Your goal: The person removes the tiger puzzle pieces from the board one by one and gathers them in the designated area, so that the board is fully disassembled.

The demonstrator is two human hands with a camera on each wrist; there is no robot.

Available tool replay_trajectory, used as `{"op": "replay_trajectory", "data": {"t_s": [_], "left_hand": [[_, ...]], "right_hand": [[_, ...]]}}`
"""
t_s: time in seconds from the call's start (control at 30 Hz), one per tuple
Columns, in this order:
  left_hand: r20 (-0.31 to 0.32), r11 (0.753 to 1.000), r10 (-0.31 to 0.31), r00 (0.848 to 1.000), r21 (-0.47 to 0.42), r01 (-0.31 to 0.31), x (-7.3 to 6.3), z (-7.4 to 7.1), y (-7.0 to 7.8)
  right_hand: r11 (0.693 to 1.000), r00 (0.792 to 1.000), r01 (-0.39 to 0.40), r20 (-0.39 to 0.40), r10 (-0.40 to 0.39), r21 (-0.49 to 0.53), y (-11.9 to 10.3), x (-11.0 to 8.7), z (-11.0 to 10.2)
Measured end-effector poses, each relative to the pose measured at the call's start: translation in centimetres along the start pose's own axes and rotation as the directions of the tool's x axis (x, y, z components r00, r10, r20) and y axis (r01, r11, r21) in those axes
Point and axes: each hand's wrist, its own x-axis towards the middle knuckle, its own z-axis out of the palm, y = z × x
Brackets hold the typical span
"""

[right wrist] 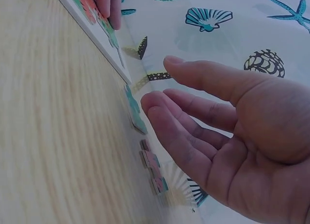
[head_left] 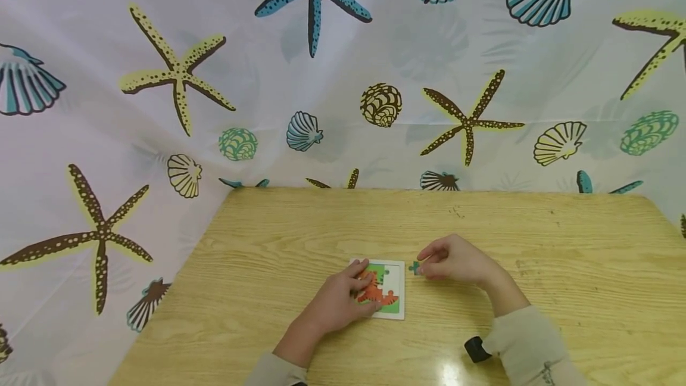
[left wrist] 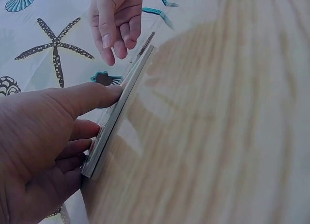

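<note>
A square jigsaw puzzle (head_left: pixel 390 308) in a white frame lies on the table, its picture orange and green with dark stripes. White backing shows in its upper right part. My left hand (head_left: pixel 339 296) rests over the puzzle's left side, its thumb (left wrist: pixel 97 96) on top and the other fingertips along the board. Just right of the frame is a loose green jigsaw piece (head_left: pixel 414 268). Over it hovers my right hand (head_left: pixel 455 261), fingers loosely bent. The right wrist view shows a gap between thumb and fingers, and a second, pinkish and green piece (right wrist: pixel 154 166) on the table.
The wooden table (head_left: pixel 278 225) runs back to a cloth (head_left: pixel 343 94) printed with starfish and shells. More of this cloth hangs along the left side. A black device (head_left: pixel 476 349) sits at my right sleeve (head_left: pixel 527 338).
</note>
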Motion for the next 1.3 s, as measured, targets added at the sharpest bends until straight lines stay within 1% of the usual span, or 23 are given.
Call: {"op": "replay_trajectory", "data": {"t_s": [0.2,0.33,0.47,0.57,0.7,0.8,0.97,1.23,1.3], "left_hand": [[-0.009,1.000,-0.001,1.000,-0.014,0.001,0.1,0.0,0.0],[-0.002,1.000,-0.009,1.000,-0.015,0.009,0.0,-0.1,0.1],[-0.003,1.000,-0.010,1.000,-0.015,0.010,0.0,-0.3,0.2],[-0.008,1.000,-0.006,1.000,-0.017,0.006,-0.1,-0.5,0.3],[-0.021,0.999,-0.015,1.000,-0.037,0.014,-0.2,-0.5,0.2],[-0.032,0.999,-0.013,0.999,-0.037,0.012,-0.2,-0.5,0.0],[-0.046,1.000,0.005,0.999,-0.022,-0.006,0.0,-0.6,-0.1],[-0.036,1.000,0.010,0.999,-0.016,-0.010,-0.1,-0.4,0.2],[-0.038,1.000,0.017,0.999,-0.010,-0.017,-0.1,-0.3,0.2]], "right_hand": [[1.000,0.999,0.025,0.043,-0.025,-0.001,-0.2,0.4,0.8],[1.000,0.998,0.013,0.061,-0.012,-0.011,-0.3,0.6,1.2],[1.000,0.998,-0.001,0.061,0.002,-0.017,-0.4,0.7,1.5],[1.000,0.997,0.008,0.074,-0.006,-0.023,-0.4,0.9,1.8],[0.998,0.994,0.039,0.106,-0.034,-0.039,-0.5,1.0,2.1],[0.997,0.993,0.054,0.113,-0.047,-0.063,-0.8,1.1,2.4],[0.994,0.993,0.060,0.103,-0.050,-0.092,-1.2,1.2,2.7],[0.996,0.985,0.069,0.164,-0.058,-0.062,-0.7,1.1,3.5],[0.996,0.984,0.068,0.169,-0.056,-0.061,-0.6,1.1,3.7]]}}
